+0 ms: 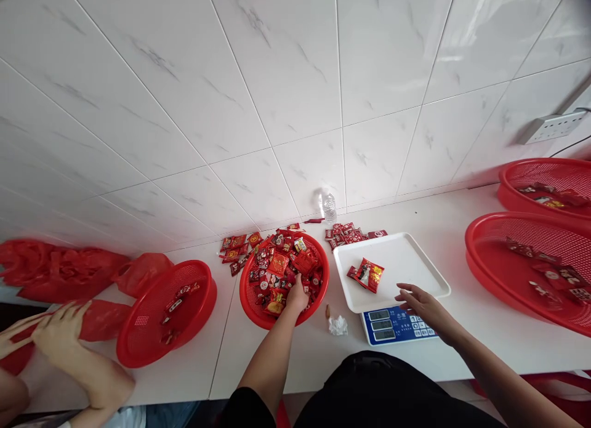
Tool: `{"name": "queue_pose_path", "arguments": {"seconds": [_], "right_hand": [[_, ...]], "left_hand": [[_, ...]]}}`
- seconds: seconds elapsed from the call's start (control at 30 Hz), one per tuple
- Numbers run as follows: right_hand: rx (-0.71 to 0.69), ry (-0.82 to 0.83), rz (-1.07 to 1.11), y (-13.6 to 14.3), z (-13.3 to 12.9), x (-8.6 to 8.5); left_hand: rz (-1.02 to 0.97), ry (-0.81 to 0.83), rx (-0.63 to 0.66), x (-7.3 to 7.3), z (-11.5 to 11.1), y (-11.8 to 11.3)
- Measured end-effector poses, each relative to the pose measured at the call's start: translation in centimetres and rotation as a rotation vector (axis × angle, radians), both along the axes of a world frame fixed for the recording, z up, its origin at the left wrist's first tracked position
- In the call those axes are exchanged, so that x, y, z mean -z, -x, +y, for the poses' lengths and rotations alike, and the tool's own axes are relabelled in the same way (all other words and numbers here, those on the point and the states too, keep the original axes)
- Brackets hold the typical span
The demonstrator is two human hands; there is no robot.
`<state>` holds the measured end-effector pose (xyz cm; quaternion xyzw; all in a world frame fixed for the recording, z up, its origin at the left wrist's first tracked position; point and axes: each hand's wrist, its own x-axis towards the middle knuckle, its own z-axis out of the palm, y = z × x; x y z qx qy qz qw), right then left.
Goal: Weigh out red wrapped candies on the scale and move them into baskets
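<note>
My left hand [298,297] reaches into a red plastic basket [245,302] heaped with small wrapped snack packets [278,264]. Its fingers curl down among the packets, beside a shiny red packet [305,262]; what they grip is hidden. Over the front right edge of the white scale tray [409,255], my right hand [419,303] is open, holding nothing, with fingers stretched to the left. Two or so red packets [370,275] lie on the tray's left part. Below the tray shows the blue scale panel [401,324], partly covered by my right hand.
Loose packets lie behind the basket [233,248] and the tray [344,233]. A clear bottle [329,206] stands by the wall. Crumpled tissue [338,326] lies before the tray. More red baskets stand left [203,320] and right [480,292]. Another person's hands [58,332] hold red plastic bags.
</note>
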<state>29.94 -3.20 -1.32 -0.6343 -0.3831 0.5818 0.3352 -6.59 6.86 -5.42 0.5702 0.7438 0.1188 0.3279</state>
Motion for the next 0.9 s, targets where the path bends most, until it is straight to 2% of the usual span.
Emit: {"name": "queue_pose_path", "arguments": {"seconds": [0.1, 0.2, 0.27, 0.4, 0.57, 0.63, 0.7, 0.77, 0.9], "right_hand": [[-0.006, 0.011, -0.007, -0.4, -0.2, 0.2], [-0.021, 0.019, -0.018, -0.8, -0.3, 0.7], [-0.027, 0.018, -0.014, -0.8, -0.2, 0.9], [-0.037, 0.008, -0.009, -0.3, 0.2, 0.8], [-0.059, -0.017, -0.013, 0.4, 0.3, 0.1], [-0.071, -0.015, -0.017, 0.5, 0.2, -0.2], [-0.084, -0.013, -0.013, 0.7, 0.1, -0.4], [-0.104, -0.015, 0.005, 1.0, 0.1, -0.7], [-0.141, -0.019, 0.008, 1.8, 0.3, -1.2]], "left_hand": [[-0.077, -0.014, 0.032, -0.7, -0.2, 0.6], [-0.241, -0.02, -0.01, -2.2, -0.5, 1.8], [-0.32, -0.015, -0.044, -3.5, -0.7, 2.7], [-0.287, -0.095, -0.116, -6.5, -0.7, 3.8], [-0.378, -0.173, -0.192, -10.1, -0.9, 3.8], [-0.474, -0.153, -0.196, -10.9, -1.2, 2.7], [-0.593, -0.11, -0.155, -11.1, -1.6, 0.6], [-0.683, -0.077, -0.064, -10.6, -1.9, -2.4], [-0.726, -0.105, 0.114, -8.8, -1.6, -9.4]]}}
